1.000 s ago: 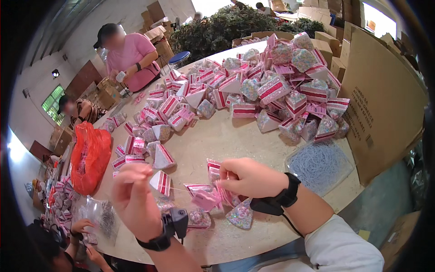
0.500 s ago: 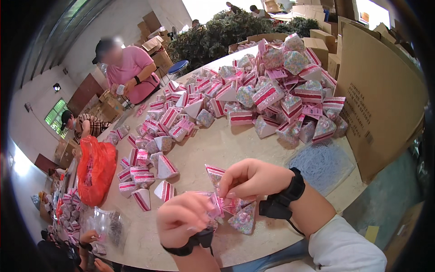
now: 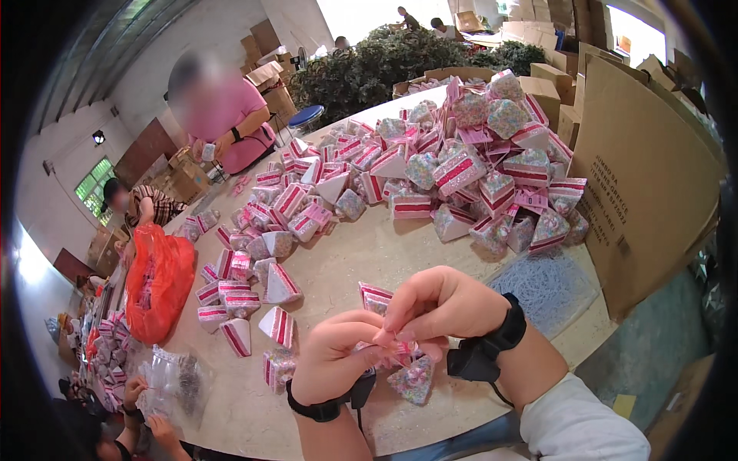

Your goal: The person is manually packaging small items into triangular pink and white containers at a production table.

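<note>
My left hand (image 3: 336,353) and my right hand (image 3: 450,307) meet over the near part of the table, fingertips pinched together. A pink tag (image 3: 402,350) shows at the left fingertips, largely covered by fingers. Whatever fine piece my right finger and thumb grip is too small to make out. Just below the hands lies a toy cake slice (image 3: 413,380) with a speckled, glittery face. Another cake slice (image 3: 374,296), white with pink-red stripes, sticks out behind my right fingers. A third cake slice (image 3: 278,370) rests left of my left wrist.
A large heap of cake slices (image 3: 461,169) covers the table's far side, with more strewn leftward. Pale thin strands in a clear bag (image 3: 542,288) lie right, beside a tall cardboard box (image 3: 642,177). A red plastic bag (image 3: 159,284) stands left. Co-workers (image 3: 231,123) work around the table.
My left hand has moved up and right to meet my right fingertips, covering much of the pink tag. The cake slice left of my left wrist has come into sight.
</note>
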A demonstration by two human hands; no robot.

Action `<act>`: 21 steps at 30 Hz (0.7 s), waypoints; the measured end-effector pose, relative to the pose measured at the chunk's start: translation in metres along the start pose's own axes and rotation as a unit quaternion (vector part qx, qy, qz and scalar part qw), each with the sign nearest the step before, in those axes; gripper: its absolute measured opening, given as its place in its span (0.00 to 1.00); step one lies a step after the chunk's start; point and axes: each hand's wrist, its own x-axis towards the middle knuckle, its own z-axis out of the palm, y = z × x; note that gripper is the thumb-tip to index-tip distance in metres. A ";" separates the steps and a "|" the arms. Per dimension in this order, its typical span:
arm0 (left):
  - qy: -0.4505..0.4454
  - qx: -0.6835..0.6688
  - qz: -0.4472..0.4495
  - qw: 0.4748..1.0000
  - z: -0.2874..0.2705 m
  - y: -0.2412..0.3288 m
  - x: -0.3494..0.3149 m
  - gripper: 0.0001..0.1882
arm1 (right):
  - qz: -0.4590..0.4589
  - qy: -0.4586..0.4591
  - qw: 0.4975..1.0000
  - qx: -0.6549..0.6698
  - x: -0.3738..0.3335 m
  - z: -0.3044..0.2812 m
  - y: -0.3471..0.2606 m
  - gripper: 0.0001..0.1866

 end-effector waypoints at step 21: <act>-0.073 0.079 0.018 0.994 -0.006 0.002 0.003 0.04 | -0.118 0.182 0.963 -0.159 0.003 0.009 0.006 0.05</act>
